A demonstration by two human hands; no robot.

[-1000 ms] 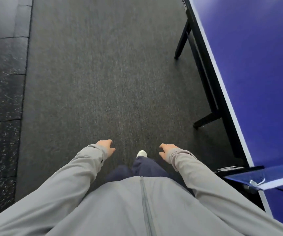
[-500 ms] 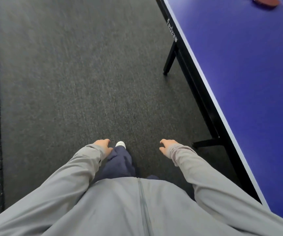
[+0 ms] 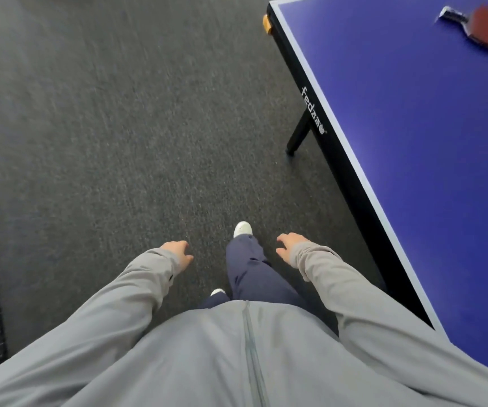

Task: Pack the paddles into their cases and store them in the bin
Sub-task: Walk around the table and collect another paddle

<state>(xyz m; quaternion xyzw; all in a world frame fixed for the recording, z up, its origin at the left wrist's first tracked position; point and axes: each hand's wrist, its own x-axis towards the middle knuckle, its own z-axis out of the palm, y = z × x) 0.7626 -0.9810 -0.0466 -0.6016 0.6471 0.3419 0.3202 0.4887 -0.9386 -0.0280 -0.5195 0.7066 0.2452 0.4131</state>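
Left hand hangs low by the thigh, fingers loosely curled, holding nothing. Right hand likewise, fingers slack and a little spread, empty. Grey sleeves, dark carpet underfoot. Blue surface at right; red paddle lies flat near its far end, well apart from both hands.
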